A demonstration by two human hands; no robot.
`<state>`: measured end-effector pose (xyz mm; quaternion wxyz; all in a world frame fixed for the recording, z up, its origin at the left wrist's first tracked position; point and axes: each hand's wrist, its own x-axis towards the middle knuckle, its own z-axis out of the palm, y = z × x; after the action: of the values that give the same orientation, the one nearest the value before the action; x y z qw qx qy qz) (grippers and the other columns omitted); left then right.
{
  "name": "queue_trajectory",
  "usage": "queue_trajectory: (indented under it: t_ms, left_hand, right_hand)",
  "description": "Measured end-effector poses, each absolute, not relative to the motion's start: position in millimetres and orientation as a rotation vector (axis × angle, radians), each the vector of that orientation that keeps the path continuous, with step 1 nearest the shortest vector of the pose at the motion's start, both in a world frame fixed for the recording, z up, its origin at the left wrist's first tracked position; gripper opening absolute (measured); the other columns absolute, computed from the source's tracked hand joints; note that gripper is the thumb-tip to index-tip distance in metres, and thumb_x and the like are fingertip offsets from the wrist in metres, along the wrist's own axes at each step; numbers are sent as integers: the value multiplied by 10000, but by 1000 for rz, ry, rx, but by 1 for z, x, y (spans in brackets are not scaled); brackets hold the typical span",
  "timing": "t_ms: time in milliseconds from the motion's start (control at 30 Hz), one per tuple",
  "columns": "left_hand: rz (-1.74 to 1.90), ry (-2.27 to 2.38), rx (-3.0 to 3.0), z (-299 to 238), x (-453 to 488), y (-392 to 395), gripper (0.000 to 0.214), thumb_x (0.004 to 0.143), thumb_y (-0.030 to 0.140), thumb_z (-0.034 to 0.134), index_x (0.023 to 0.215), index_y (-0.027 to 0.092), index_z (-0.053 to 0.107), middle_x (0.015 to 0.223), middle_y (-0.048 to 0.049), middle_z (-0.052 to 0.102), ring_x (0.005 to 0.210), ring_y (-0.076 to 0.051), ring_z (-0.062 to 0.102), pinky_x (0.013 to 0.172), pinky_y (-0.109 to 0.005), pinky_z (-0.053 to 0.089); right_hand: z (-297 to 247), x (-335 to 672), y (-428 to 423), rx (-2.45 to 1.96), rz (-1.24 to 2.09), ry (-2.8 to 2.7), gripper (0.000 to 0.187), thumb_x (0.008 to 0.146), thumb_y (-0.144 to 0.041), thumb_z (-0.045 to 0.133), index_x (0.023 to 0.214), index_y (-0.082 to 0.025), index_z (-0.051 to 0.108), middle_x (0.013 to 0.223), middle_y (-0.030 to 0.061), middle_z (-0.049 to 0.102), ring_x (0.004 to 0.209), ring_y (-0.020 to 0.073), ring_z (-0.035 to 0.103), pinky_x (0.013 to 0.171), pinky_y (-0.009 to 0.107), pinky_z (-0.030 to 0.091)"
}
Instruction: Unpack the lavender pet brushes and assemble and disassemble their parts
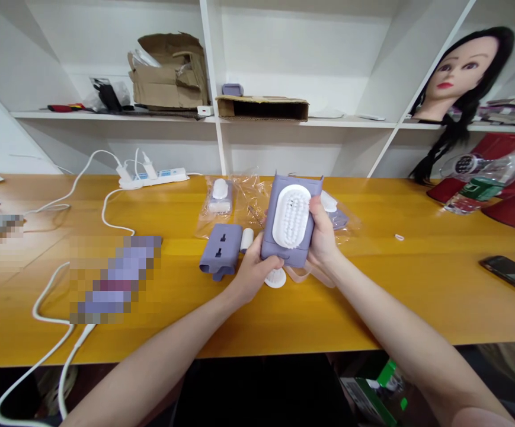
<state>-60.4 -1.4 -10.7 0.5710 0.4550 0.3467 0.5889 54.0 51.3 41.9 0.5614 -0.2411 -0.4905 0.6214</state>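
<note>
Still bagged: white brush [219, 196] in clear plastic [248, 198], on the yellow wooden table [257, 332], just above the loose parts.
Unbagged: matte purple slotted bracket [219, 249], smooth white cylinder [247, 240] just beside it.
Left hand [252, 276]: fingers curled, gripping the purple case [295, 255] low down.
Mid-frame: that case, oval white bristle brush [290, 216] facing up.
Right hand [322, 234]: thumb pressed along its right edge.

Lilac and white on golden yellow

A lilac case [284, 252] backs a white brush [291, 216] over a golden-yellow table [373, 302]; a white power strip [153, 178] lies at ten o'clock, glossy red pieces [512, 210] at three o'clock.
</note>
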Motion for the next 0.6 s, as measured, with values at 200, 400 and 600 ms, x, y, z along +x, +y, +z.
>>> queue_trajectory:
  t_ms: [200, 400, 600]
  left_hand:
    - [1359, 792, 1036, -12, -62, 0, 416, 606, 120, 617, 1011, 198, 562, 772, 35, 575, 652, -94, 464, 606, -224, 347]
    - [1423, 810, 1063, -9, -59, -4, 359, 585, 142, 621, 938, 183, 580, 674, 52, 519, 585, -87, 392, 563, -234, 307]
    - [1540, 840, 927, -1, -60, -2, 214, 545, 136, 586, 746, 179, 525, 605, 68, 458, 567, -78, 365, 565, -223, 308]
  right_hand:
    - [36, 55, 54, -589, 1430, -1222, 649, 749, -726, 509, 1136, -219, 629, 1015, 104, 714, 1025, 312, 638, 846, 474, 522]
    - [32, 56, 54, -647, 1432, -1257, 710, 764, -778, 403, 1124, -210, 631, 977, 108, 716, 1018, 302, 639, 825, 456, 521]
    - [30, 57, 52, -625, 1435, -1237, 609, 780, -738, 445, 1086, -244, 629, 971, 69, 711, 978, 280, 638, 750, 404, 522]
